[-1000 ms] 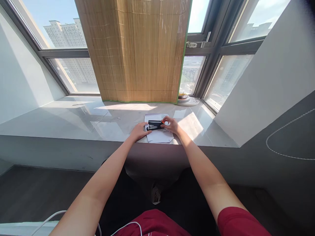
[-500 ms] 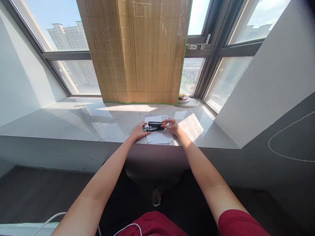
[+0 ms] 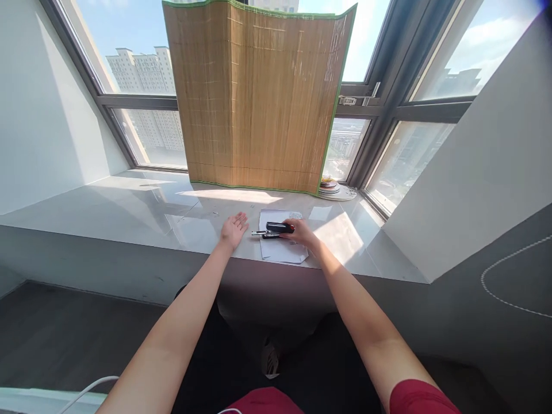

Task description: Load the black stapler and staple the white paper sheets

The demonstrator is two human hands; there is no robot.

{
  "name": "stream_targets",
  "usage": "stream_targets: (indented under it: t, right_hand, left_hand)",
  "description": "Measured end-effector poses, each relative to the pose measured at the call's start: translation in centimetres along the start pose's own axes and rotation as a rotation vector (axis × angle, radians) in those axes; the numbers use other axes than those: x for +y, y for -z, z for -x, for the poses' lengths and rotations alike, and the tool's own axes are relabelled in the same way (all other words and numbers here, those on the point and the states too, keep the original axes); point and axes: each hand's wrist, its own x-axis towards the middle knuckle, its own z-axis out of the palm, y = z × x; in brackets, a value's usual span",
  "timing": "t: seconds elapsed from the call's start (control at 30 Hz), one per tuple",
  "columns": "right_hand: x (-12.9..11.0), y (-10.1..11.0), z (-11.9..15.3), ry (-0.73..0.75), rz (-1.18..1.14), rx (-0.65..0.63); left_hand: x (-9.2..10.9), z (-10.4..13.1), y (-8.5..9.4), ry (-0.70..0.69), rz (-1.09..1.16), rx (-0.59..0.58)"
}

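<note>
A black stapler-like tool (image 3: 276, 228) with a silvery metal part sticking out to the left is over white paper sheets (image 3: 282, 251) near the sill's front edge. My right hand (image 3: 297, 231) is closed round its right end, where a bit of red shows. To the left of the tool my left hand (image 3: 235, 227) is open, palm up, with nothing in it and apart from the tool. Some print or drawing shows at the upper right of the paper.
The glossy window sill (image 3: 129, 213) runs across the view. A bamboo mat (image 3: 263, 98) with green edging stands against the window. Stacked plates (image 3: 336, 191) sit in the sill's right back corner, beside the slanting wall (image 3: 466, 172).
My left hand has let go of the tool's left end, moved left and opened. The tool's metal part now sticks out to the left. The view has shifted slightly.
</note>
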Motion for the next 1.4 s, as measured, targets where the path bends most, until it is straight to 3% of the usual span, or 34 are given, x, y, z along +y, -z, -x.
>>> stream_targets:
  t: [0.1, 0.23, 0.4, 0.53, 0.63, 0.73, 0.9, 1.0, 1.1, 1.17, 1.3, 1.33, 1.4]
  right_hand:
    - [-1.7, -0.1, 0.2, 0.073, 0.097, 0.107]
    - [-5.5, -0.8, 1.1, 0.257, 0.306, 0.226]
    - [-9.5, -3.1, 2.6, 0.376, 0.447, 0.168]
    - [-10.2, -4.6, 2.8, 0.396, 0.446, 0.111]
    - [-10.3, -4.7, 2.6, 0.39, 0.445, 0.168]
    - [-9.9, -4.2, 2.4, 0.27, 0.388, 0.318]
    - [-6.9, -2.9, 2.1, -0.227, 0.167, 0.58]
    - [-4.2, -2.0, 2.1, -0.438, 0.015, 0.576]
    - [-2.6, -1.5, 2.2, -0.542, -0.039, 0.504]
    - [-2.4, -1.5, 2.3, -0.497, -0.035, 0.497]
    - [-4.8, -2.9, 1.7, -0.297, 0.124, 0.702]
    - [-5.9, -3.6, 1.2, -0.245, 0.156, 0.702]
    - [-8.4, -5.4, -0.4, -0.098, 0.135, 0.557]
  left_hand:
    - [0.1, 0.1, 0.3, 0.107, 0.28, 0.079]
    - [-0.7, 0.8, -0.1, 0.156, 0.395, 0.06]
    - [-1.0, 1.1, 0.0, 0.093, 0.373, 0.029]
    - [-1.1, 0.9, 0.3, 0.067, 0.376, 0.037]
    - [-1.2, 0.9, 0.2, 0.081, 0.411, 0.028]
    - [-1.2, 1.1, 0.1, 0.103, 0.437, 0.01]
    - [-1.1, 1.3, 0.1, 0.117, 0.405, -0.006]
    - [-1.2, 1.1, 0.2, 0.121, 0.396, -0.012]
    - [-1.2, 1.0, 0.3, 0.111, 0.392, -0.016]
    - [-1.3, 0.9, 0.4, 0.111, 0.399, -0.017]
    - [-1.3, 0.9, 0.4, 0.104, 0.376, -0.009]
    - [-1.2, 0.9, 0.4, 0.102, 0.366, -0.006]
    - [-1.2, 0.9, 0.3, 0.101, 0.355, -0.002]
